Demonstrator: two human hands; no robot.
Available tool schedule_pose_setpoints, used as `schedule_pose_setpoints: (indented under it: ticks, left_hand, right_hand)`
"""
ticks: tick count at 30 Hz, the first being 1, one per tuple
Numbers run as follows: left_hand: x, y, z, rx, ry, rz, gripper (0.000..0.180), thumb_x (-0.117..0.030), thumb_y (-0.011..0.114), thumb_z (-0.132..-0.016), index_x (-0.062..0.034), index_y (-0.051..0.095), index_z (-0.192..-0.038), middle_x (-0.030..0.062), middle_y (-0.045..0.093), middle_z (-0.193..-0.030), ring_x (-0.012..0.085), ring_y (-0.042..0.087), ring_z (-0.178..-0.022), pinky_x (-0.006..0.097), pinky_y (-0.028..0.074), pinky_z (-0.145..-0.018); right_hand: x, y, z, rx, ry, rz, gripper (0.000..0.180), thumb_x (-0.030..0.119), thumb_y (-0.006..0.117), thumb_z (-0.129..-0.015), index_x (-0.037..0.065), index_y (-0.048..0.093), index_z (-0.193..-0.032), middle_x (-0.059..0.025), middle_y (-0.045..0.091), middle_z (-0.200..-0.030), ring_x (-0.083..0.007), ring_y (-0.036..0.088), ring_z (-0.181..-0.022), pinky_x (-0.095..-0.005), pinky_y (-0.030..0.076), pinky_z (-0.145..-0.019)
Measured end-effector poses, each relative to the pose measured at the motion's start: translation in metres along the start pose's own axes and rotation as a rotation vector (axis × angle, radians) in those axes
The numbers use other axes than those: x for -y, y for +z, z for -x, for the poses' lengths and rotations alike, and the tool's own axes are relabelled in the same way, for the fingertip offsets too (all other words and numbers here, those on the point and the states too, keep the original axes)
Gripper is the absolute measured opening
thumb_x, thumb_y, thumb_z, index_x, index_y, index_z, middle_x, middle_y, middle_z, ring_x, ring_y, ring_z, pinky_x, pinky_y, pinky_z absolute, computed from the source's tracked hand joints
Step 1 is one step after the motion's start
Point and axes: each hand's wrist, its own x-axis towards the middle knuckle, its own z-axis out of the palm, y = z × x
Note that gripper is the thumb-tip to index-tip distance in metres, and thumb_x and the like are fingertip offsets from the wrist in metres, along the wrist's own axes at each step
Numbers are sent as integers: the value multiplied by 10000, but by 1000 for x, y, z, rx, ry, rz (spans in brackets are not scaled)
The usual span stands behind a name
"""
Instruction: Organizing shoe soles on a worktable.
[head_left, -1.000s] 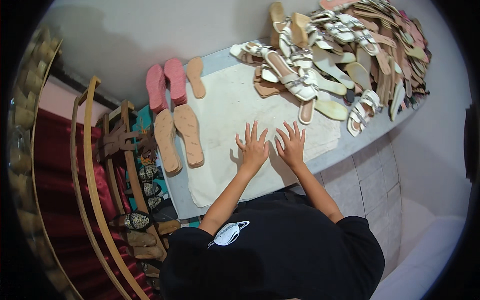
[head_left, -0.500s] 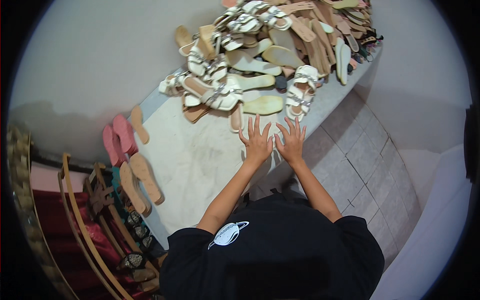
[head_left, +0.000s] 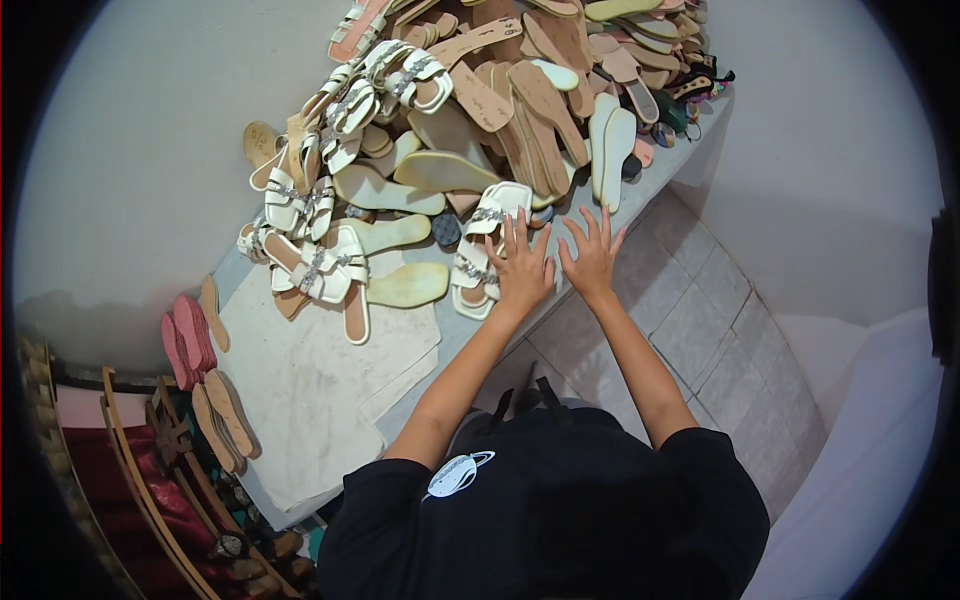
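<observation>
My left hand [head_left: 523, 270] is open, palm down with fingers spread, at the right side of a pair of white strappy sandals [head_left: 478, 285]. Its fingertips overlap the sandals' edge; whether they touch I cannot tell. My right hand [head_left: 592, 262], open too, hovers by the table's near edge with nothing in it. Just beyond its fingertips lie two pale long soles [head_left: 617, 155]. Left of the sandals are a yellowish sole [head_left: 408, 285] and a small dark round piece [head_left: 446, 231]. More white sandals [head_left: 315, 268] with silvery straps lie farther left.
A heap of brown soles [head_left: 545, 125] covers the table's far part. A whitish sheet [head_left: 310, 400] lies on the table [head_left: 405, 412]. Pink soles [head_left: 188, 340] and tan soles [head_left: 225, 415] line its left edge. A wooden rack [head_left: 150, 480] stands lower left; the tiled floor [head_left: 690, 300] is at right.
The view has shifted, so the table's things appear farther left and lower. Both hands, still open, have moved right along the table's edge, the left one now beside the white sandals.
</observation>
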Motion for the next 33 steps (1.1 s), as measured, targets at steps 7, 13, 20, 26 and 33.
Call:
schedule_pose_setpoints:
  ticks: [7,13,20,26,33]
  left_hand:
    - [-14,38,-68,-8,-40,-121,547,-317,610,-716,-220,483,-1239,175,151,-1436,345,101,-1323,590,-1,-975]
    - [-10,55,-93,25,-98,-260,553,-353,585,-730,-199,477,-1250,176,143,-1443,356,62,-1338,613,-39,-975]
    - [-10,52,-100,-3,-109,-249,596,-353,601,-705,-178,472,-1260,178,144,-1443,354,64,-1340,617,-45,-979]
    - [-14,43,-107,-38,-140,-208,568,-354,574,-734,-167,468,-1260,168,140,-1445,345,75,-1337,608,-40,-978]
    - [-22,31,-119,-145,-145,-79,435,-311,486,-836,-134,493,-1233,159,168,-1434,347,101,-1325,618,-1,-959]
  right_hand:
    - [-62,29,-88,6,41,41,374,305,560,-781,133,550,-1113,-104,353,-1328,-382,99,-1322,-687,12,-950]
    - [-84,55,-145,70,87,133,556,370,561,-779,80,462,-1243,-180,251,-1381,-438,17,-1314,-719,-3,-917]
    - [-87,68,-162,144,70,103,568,400,558,-779,49,471,-1217,-181,221,-1391,-433,-5,-1316,-723,-10,-912]
    - [-91,71,-162,115,105,27,523,408,581,-764,46,480,-1127,-162,234,-1382,-439,-23,-1313,-727,-20,-909]
    - [-73,48,-143,46,225,-177,518,426,611,-736,57,489,-1079,-140,254,-1377,-433,-21,-1315,-706,-47,-926]
